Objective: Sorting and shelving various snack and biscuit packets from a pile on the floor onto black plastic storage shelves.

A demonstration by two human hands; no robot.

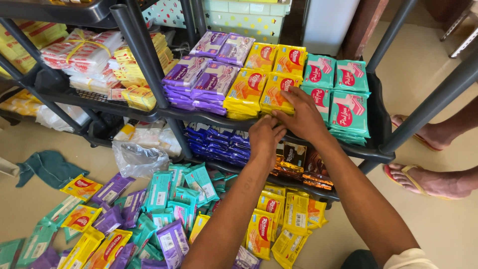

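Note:
My right hand (302,115) rests palm-down on the front edge of a stack of yellow wafer packets (279,89) on a dark plastic shelf (376,127). My left hand (264,138) is just below and left of it, fingers curled against the shelf's front rim under the same yellow stack; whether it holds a packet is hidden. Purple packets (206,82) lie stacked to the left on the shelf. Teal packets (343,94) lie stacked to the right.
Loose yellow, teal and purple packets (164,209) are scattered on the floor. A lower shelf holds blue packets (219,142) and brown packets (303,164). Another rack at left carries red-and-white packets (84,52). A person's sandalled feet (428,179) stand at right. A crumpled plastic bag (137,157) lies below the racks.

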